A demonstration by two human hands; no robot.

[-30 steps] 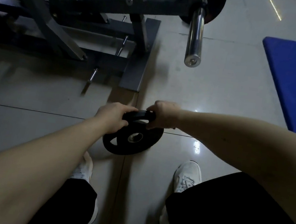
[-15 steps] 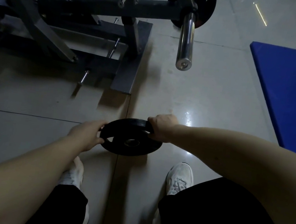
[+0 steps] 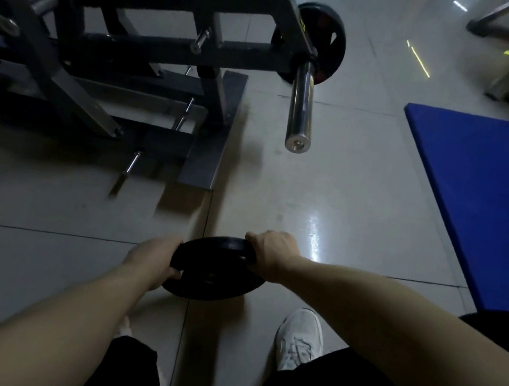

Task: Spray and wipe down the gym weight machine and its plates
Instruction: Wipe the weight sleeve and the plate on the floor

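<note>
— Low over the floor (image 3: 330,187), in the head view, where does the weight plate (image 3: 211,272) sit?

— Just ahead of the right shoe (image 3: 300,342), lying nearly flat and dark. The left hand (image 3: 154,257) is curled round its near-left rim, and the right hand (image 3: 270,254) is wrapped over its far-right rim. Both are clamped on it. I cannot tell whether its underside touches the tiles.

— What could go wrong?

— The tiles are glossy and the rim grips look shallow. If either one slips, I judge the plate could drop flat beside that shoe or onto the toes. No cloth or spray bottle shows, so wiping would mean freeing a hand, and the plate would then hang from one side.

— And the edges?

— The chrome sleeve (image 3: 301,110) juts toward the camera from the machine frame (image 3: 169,48), with its blunt end well above and beyond the hands. Rising straight up and forward risks meeting it. A mounted plate (image 3: 329,38) sits behind it. The base foot (image 3: 211,140) and short pegs (image 3: 133,163) crowd the left.

— Open room?

— Bare tile lies between the sleeve's end and the blue mat (image 3: 483,200) on the right, and also directly ahead of the plate. Those look like the safest places for setting it down.
</note>
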